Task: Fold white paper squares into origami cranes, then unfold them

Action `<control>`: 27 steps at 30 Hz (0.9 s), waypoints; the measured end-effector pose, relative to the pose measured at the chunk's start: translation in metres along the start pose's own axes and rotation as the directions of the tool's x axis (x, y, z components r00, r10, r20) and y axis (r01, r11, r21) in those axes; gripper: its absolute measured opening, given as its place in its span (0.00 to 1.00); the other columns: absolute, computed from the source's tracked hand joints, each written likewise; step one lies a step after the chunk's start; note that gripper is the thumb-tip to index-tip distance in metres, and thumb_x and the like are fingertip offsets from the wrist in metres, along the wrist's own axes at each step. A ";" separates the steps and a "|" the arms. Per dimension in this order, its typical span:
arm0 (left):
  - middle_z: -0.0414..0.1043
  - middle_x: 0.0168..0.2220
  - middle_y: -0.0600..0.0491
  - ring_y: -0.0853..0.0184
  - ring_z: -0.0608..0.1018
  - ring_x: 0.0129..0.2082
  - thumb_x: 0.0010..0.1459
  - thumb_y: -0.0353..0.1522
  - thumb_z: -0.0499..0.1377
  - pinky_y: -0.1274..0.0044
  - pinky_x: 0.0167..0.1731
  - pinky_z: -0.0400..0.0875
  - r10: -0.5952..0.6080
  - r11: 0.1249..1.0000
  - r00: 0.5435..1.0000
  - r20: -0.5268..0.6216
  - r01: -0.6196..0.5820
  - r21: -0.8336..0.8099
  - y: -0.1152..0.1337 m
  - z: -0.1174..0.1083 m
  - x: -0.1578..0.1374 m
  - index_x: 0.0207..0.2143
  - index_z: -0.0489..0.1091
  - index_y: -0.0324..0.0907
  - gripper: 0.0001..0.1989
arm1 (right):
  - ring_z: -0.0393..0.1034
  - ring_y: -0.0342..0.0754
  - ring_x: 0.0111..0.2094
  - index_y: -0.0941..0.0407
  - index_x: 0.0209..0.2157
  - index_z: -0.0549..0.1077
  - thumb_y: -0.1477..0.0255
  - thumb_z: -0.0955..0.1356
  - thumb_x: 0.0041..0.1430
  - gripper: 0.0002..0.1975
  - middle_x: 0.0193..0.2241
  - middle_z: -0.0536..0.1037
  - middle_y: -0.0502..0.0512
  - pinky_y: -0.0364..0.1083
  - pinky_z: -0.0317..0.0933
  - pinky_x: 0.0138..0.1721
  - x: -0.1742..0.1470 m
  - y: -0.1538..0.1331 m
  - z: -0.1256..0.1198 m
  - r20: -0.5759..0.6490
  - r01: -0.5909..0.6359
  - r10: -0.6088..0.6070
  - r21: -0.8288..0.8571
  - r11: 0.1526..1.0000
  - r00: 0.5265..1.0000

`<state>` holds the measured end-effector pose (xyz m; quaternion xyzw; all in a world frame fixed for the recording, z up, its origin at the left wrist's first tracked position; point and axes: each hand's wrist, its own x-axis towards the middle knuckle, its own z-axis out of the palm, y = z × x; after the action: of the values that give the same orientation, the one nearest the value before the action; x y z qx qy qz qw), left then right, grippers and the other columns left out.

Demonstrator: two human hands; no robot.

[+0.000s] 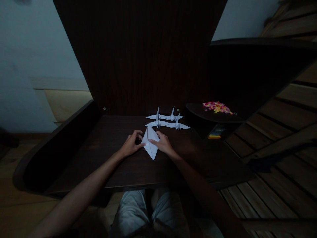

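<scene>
A white sheet of paper folded into a kite shape (151, 147) is held just above the dark desk, its lower point toward me. My left hand (132, 143) grips its left edge, thumb on top and fingers curled behind. On the opposite side my right hand (163, 142) pinches the paper, with the thumb lying across the front near the centre crease. Right behind the paper stand several white origami cranes (158, 123) in two rows, wings spread. Fingertips of both hands are partly hidden by the paper.
The dark wooden desk (99, 158) has a raised side panel (56, 145) on the left and a tall back board (143, 59). At right, a small rounded shelf (198, 110) carries a heap of pink, red and yellow small pieces (218, 107). Beneath it sits a yellow-and-blue item (215, 134).
</scene>
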<state>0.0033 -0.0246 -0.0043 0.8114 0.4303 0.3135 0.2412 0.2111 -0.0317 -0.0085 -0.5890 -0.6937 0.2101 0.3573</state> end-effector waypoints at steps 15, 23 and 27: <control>0.73 0.42 0.49 0.59 0.72 0.44 0.57 0.35 0.55 0.64 0.48 0.60 0.096 0.980 0.990 0.102 -0.113 0.167 0.005 -0.003 -0.001 0.40 0.71 0.43 0.10 | 0.72 0.47 0.36 0.55 0.42 0.70 0.75 0.64 0.49 0.16 0.32 0.77 0.50 0.46 0.64 0.40 0.004 0.004 -0.014 0.118 -0.119 0.080 0.378 0.918 0.990; 0.75 0.40 0.50 0.60 0.74 0.43 0.55 0.34 0.57 0.66 0.47 0.64 0.092 0.988 0.993 0.080 -0.101 0.115 0.000 -0.005 -0.001 0.39 0.72 0.43 0.10 | 0.72 0.46 0.39 0.57 0.43 0.69 0.81 0.66 0.44 0.21 0.34 0.77 0.51 0.46 0.65 0.40 0.004 0.011 -0.018 0.217 -0.088 -0.021 0.482 0.872 0.976; 0.74 0.41 0.50 0.61 0.76 0.42 0.54 0.34 0.58 0.68 0.46 0.67 0.097 0.994 0.993 0.061 -0.099 0.036 -0.002 -0.004 -0.001 0.40 0.72 0.43 0.11 | 0.72 0.45 0.34 0.58 0.42 0.70 0.79 0.68 0.46 0.18 0.31 0.77 0.51 0.46 0.65 0.40 0.005 0.015 -0.012 0.167 -0.071 -0.005 0.443 0.894 0.986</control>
<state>-0.0014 -0.0236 -0.0031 0.8450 0.3886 0.2923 0.2224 0.2296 -0.0250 -0.0100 -0.4835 -0.6436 0.4178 0.4211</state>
